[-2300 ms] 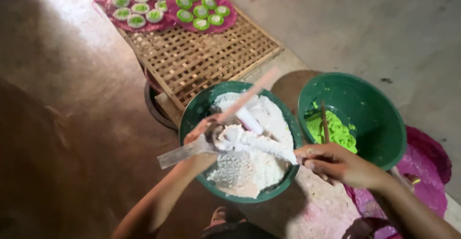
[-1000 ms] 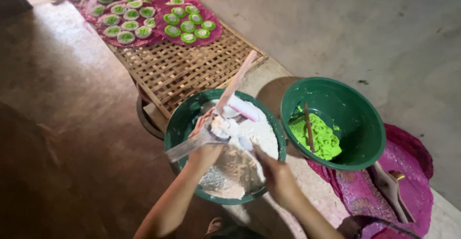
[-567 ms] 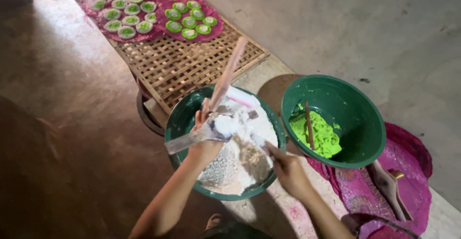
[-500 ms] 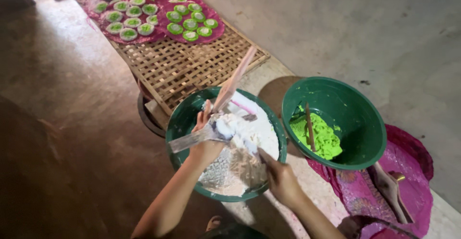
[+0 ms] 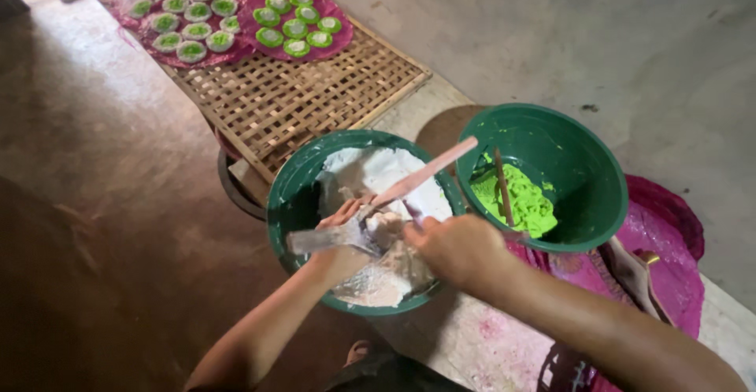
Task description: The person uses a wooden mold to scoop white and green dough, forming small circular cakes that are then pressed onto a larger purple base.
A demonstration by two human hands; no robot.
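From the head view, the left hand [image 5: 340, 220] is closed around a flat pale spatula [image 5: 323, 239] over a green bowl of white dough [image 5: 293, 195]. The right hand [image 5: 450, 247] seems clenched on a long pink stick [image 5: 429, 173], though its fingers are partly hidden. Just beside stands a second green bowl [image 5: 579, 163] holding bright green paste. Beyond lies a woven bamboo tray [image 5: 303, 100].

Hands [image 5: 402, 238] over green bowl [image 5: 293, 195] of white dough [image 5: 378, 173]
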